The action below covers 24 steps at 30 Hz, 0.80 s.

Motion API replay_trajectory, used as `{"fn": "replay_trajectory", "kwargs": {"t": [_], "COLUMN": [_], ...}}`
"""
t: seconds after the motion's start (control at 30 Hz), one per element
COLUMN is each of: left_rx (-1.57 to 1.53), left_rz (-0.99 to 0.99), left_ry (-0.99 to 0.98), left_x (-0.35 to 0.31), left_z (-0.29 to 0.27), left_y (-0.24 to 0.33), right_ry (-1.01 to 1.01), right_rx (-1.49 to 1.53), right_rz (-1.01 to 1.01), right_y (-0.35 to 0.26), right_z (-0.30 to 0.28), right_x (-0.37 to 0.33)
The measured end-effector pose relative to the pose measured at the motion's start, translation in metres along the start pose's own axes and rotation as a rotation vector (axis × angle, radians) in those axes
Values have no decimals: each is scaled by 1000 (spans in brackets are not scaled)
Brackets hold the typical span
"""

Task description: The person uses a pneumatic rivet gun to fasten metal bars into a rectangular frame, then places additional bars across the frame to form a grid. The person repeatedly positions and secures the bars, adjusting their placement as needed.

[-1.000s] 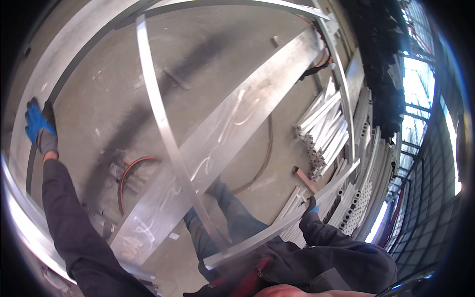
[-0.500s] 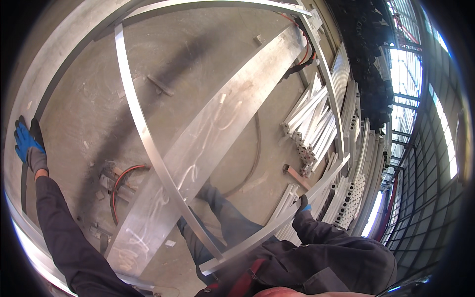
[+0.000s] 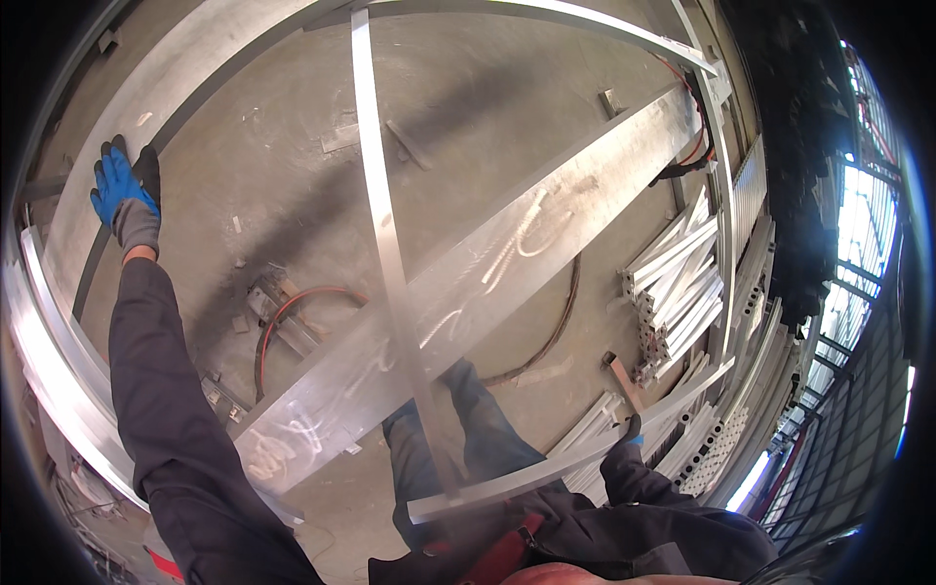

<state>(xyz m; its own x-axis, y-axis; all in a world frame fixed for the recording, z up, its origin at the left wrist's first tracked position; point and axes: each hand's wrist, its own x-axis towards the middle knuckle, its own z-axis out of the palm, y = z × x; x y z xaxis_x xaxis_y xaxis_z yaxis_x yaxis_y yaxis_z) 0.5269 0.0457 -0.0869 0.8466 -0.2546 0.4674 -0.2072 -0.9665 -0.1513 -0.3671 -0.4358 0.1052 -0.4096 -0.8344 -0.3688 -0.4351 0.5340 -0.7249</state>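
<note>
My left hand (image 3: 127,195), in a blue and grey glove with dark fingertips, lies flat on a wide grey metal beam (image 3: 219,63) at the far left. Its fingers are stretched out. At the lower right my right hand (image 3: 632,431) grips a slim silver metal bar (image 3: 575,458) that runs across in front of my body. Only the thumb and a little blue glove show over its edge; the other fingers are hidden. This bar belongs to a large open metal frame, whose crossbar (image 3: 378,185) passes over a second wide beam (image 3: 585,175).
Several silver profiles (image 3: 682,292) lie piled on the floor at the right, beside more long profiles (image 3: 726,429). A red and black hose (image 3: 278,322) curves under the middle beam. Curved bright metal (image 3: 68,361) stands at lower left. Small offcuts (image 3: 408,146) lie on the concrete floor.
The view has swung left, so the frame, beams and piles appear farther right. My left hand stays flat on the beam and my right hand stays on the bar.
</note>
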Motion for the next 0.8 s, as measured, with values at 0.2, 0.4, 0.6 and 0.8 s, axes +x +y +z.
{"fn": "replay_trajectory", "kwargs": {"t": [0.2,0.4,0.6,0.8], "left_rx": [-33,-93,36,-192], "left_rz": [-20,19,20,-4], "left_ry": [-13,55,-25,-188], "left_x": [0,-3,-2,2], "left_z": [-6,-5,16,-7], "left_y": [4,0,-9,-9], "right_ry": [22,-20,-122,39], "right_rx": [-19,40,124,-221], "right_rz": [22,26,102,481], "right_y": [-3,4,15,-24], "right_z": [0,2,-30,-81], "right_x": [-6,0,24,76]}}
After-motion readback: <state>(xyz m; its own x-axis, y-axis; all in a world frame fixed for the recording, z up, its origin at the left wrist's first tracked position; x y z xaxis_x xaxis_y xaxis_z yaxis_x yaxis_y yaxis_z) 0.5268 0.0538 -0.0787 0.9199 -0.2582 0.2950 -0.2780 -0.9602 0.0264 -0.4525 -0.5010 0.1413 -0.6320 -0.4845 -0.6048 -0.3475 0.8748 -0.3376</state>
